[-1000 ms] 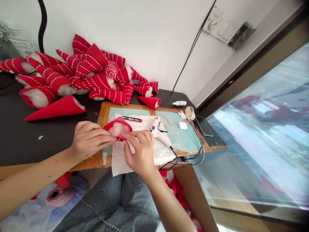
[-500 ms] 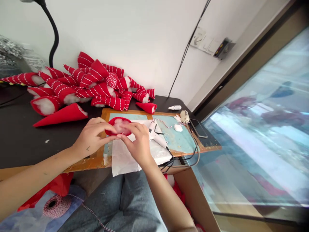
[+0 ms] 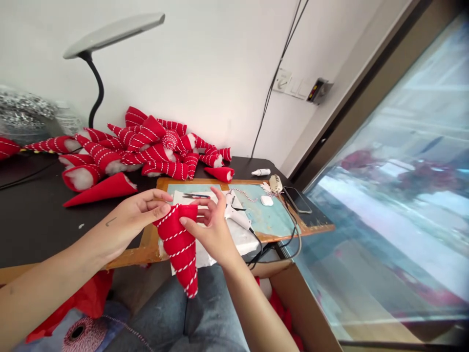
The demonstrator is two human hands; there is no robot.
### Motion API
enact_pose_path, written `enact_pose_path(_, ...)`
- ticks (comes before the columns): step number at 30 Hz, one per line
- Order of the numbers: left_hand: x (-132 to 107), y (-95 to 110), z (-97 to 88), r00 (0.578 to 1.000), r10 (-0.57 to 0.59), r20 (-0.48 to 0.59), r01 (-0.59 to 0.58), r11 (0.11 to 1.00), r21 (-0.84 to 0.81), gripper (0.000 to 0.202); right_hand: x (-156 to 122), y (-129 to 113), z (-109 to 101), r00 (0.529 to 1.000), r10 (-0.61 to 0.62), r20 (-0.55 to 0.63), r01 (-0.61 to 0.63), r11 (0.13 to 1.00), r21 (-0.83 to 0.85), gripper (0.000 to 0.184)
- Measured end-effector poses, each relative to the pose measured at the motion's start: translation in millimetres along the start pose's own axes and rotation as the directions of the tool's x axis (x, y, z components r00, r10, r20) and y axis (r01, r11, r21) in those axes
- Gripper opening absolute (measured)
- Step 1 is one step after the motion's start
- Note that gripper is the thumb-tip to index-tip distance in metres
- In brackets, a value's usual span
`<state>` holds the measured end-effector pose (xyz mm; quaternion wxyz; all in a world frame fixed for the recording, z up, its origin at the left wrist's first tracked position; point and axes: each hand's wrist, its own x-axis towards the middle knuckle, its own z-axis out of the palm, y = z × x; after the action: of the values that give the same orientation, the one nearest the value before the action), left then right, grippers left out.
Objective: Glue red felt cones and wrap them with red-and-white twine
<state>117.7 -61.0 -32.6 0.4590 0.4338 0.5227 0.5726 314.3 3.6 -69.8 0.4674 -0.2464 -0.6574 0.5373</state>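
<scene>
A red felt cone wrapped in spiralling white-and-red twine (image 3: 179,249) hangs tip down above my lap, held between both hands. My left hand (image 3: 141,215) grips its upper left rim with the fingertips. My right hand (image 3: 212,232) presses its fingers against the upper right side. The cone's opening and any stuffing inside are hidden from this angle. Beyond my hands, a white hot glue gun (image 3: 234,210) rests on white paper (image 3: 190,198), and small snips with red handles (image 3: 196,196) lie close by.
A heap of striped red cones stuffed with white fluff (image 3: 146,149) and a plain red cone (image 3: 98,190) lie on the black table (image 3: 44,215). A blue cutting mat (image 3: 264,220) sits on a wooden board. A phone (image 3: 296,199) and glue cord lie right; a twine spool (image 3: 76,335) sits left of my lap.
The cone has swung from opening-up, with white stuffing showing, to hanging tip down, showing its striped side. My hands have moved apart and the view has tilted up, showing a lamp.
</scene>
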Motion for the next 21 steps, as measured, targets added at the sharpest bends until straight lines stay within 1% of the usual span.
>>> enact_pose_path(1, -1.9, -2.3, -0.6, 1.000, -0.005, -0.011, 0.005, 1.000, 0.017, 0.045, -2.2, -0.9, -1.3, 0.999, -0.038, -0.017, 0.037, 0.998, -0.058, 0.098)
enact_pose_path(2, -3.2, -4.0, -0.6, 1.000, -0.002, -0.021, 0.003, 0.999, 0.036, 0.044, -4.2, -2.8, -2.8, 0.996, -0.087, -0.022, 0.083, 0.987, -0.139, 0.089)
enact_pose_path(4, -3.5, -5.5, 1.1, 0.999, 0.028, -0.027, -0.025, 0.996, 0.086, 0.041, -6.8, -8.9, -5.8, 0.981, -0.191, 0.010, 0.185, 0.930, -0.317, 0.059)
enact_pose_path(6, -1.3, -5.0, 4.0, 0.998, 0.070, 0.004, -0.070, 0.987, 0.144, 0.038, -5.7, -15.4, -8.1, 0.964, -0.253, 0.079, 0.262, 0.867, -0.424, 0.030)
enact_pose_path(7, 0.4, -4.2, 5.5, 0.996, 0.085, 0.031, -0.089, 0.983, 0.161, 0.037, -3.5, -17.6, -9.0, 0.961, -0.255, 0.110, 0.277, 0.855, -0.438, 0.020)
enact_pose_path(8, 2.2, -3.0, 6.8, 0.994, 0.091, 0.060, -0.100, 0.981, 0.166, 0.036, -0.3, -18.6, -9.7, 0.961, -0.240, 0.136, 0.276, 0.860, -0.430, 0.015)
enact_pose_path(10, 5.2, 0.1, 8.9, 0.993, 0.071, 0.099, -0.085, 0.985, 0.147, 0.038, 7.3, -16.6, -10.8, 0.966, -0.192, 0.172, 0.245, 0.892, -0.379, 0.010)
enact_pose_path(12, 6.4, 3.8, 10.4, 0.995, 0.021, 0.098, -0.034, 0.991, 0.126, 0.041, 14.0, -11.0, -11.5, 0.971, -0.144, 0.191, 0.199, 0.929, -0.312, 0.012)
enact_pose_path(14, 6.0, 7.3, 11.8, 0.996, -0.050, 0.078, 0.042, 0.994, 0.105, 0.045, 16.3, -5.1, -11.9, 0.978, -0.092, 0.186, 0.136, 0.963, -0.235, 0.019)
enact_pose_path(15, 5.5, 8.6, 12.4, 0.995, -0.083, 0.062, 0.078, 0.993, 0.089, 0.047, 15.2, -2.9, -12.1, 0.984, -0.056, 0.169, 0.089, 0.976, -0.196, 0.029)
enact_pose_path(17, 5.1, 9.8, 13.5, 0.994, -0.112, 0.017, 0.111, 0.993, 0.049, 0.050, 9.1, -0.7, -13.1, 0.986, 0.063, 0.153, -0.042, 0.990, -0.136, 0.057)
enact_pose_path(18, 5.2, 9.5, 13.8, 0.995, -0.102, -0.011, 0.102, 0.994, 0.030, 0.050, 4.6, -0.5, -13.9, 0.975, 0.143, 0.169, -0.123, 0.985, -0.123, 0.071)
enact_pose_path(19, 5.8, 8.6, 13.9, 0.996, -0.081, -0.041, 0.082, 0.997, 0.015, 0.049, -0.3, -0.7, -14.9, 0.953, 0.226, 0.201, -0.203, 0.971, -0.129, 0.082)
enact_pose_path(21, 7.5, 4.7, 13.4, 0.995, -0.036, -0.097, 0.035, 0.999, -0.012, 0.046, -9.4, -1.2, -16.9, 0.900, 0.355, 0.251, -0.310, 0.929, -0.204, 0.090)
